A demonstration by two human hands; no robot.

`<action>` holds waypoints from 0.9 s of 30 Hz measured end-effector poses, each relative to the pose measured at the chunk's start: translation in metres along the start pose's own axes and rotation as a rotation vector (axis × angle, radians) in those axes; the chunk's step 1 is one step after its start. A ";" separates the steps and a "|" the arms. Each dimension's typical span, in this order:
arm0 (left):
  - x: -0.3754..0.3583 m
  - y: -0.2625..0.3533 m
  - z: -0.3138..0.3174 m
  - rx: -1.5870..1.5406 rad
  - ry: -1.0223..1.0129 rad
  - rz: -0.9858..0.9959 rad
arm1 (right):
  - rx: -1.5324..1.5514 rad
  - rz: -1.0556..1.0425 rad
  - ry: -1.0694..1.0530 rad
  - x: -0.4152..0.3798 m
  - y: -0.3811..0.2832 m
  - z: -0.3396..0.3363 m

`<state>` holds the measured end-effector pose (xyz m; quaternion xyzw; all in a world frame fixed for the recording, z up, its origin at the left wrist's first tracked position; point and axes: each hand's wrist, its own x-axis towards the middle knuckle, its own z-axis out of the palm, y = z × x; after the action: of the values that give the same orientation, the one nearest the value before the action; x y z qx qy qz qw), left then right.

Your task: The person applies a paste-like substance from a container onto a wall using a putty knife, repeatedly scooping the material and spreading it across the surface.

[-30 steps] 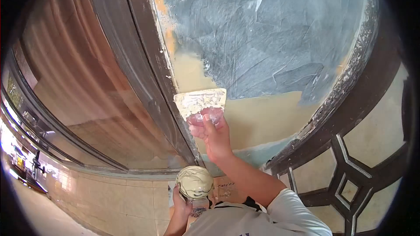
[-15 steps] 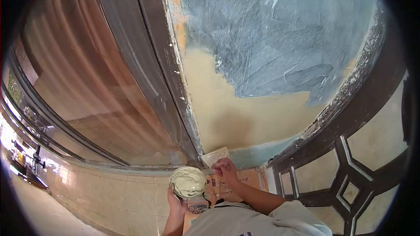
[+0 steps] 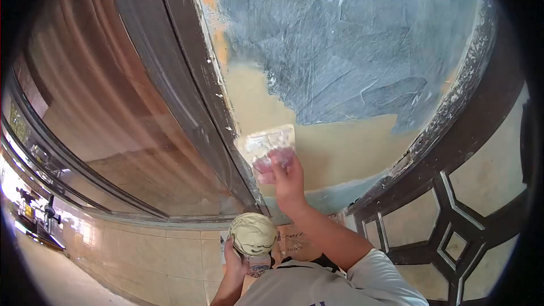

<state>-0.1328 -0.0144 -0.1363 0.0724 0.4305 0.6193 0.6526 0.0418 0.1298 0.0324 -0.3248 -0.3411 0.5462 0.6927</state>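
My right hand [image 3: 287, 178] grips a putty knife [image 3: 269, 146] with a broad blade smeared with pale filler and a reddish grip part. Its blade lies against the cream part of the wall [image 3: 340, 147], close to the dark frame on the left. Below, my left hand [image 3: 235, 258] is wrapped round a round container of pale cream putty [image 3: 253, 234], held from the side and underneath. The putty's surface is ridged and swirled. Above the cream area, the wall carries a rough blue-grey coat [image 3: 351, 62].
A dark wooden frame [image 3: 195, 79] with chipped paint borders the wall on the left, next to glass with a brown curtain [image 3: 96, 79] behind. At right stands a dark panelled door [image 3: 459, 215]. Printed cardboard [image 3: 300, 238] lies on the tiled floor [image 3: 181, 260].
My right hand has moved the putty knife up the wall from the lower left corner. The putty container in my left hand has shifted slightly right in view.
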 end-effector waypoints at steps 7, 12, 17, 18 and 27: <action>-0.004 0.002 -0.004 0.018 0.012 0.009 | -0.160 0.151 0.105 -0.045 0.161 -0.177; -0.004 0.000 0.001 -0.047 0.043 0.008 | -1.294 -0.053 -0.392 -0.044 0.070 -0.176; 0.010 -0.017 -0.006 -0.007 -0.121 -0.023 | -1.413 -0.612 -0.710 -0.001 -0.039 -0.089; 0.015 -0.021 -0.008 -0.005 -0.142 -0.051 | -1.434 -0.694 -0.797 0.006 -0.055 -0.071; -0.003 -0.024 0.017 -0.035 -0.134 -0.029 | -1.755 -1.037 -0.740 0.055 -0.232 0.083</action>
<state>-0.1031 -0.0144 -0.1394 0.0960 0.3761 0.6108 0.6901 0.1069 0.1452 0.2762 -0.3386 -0.8964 -0.1835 0.2193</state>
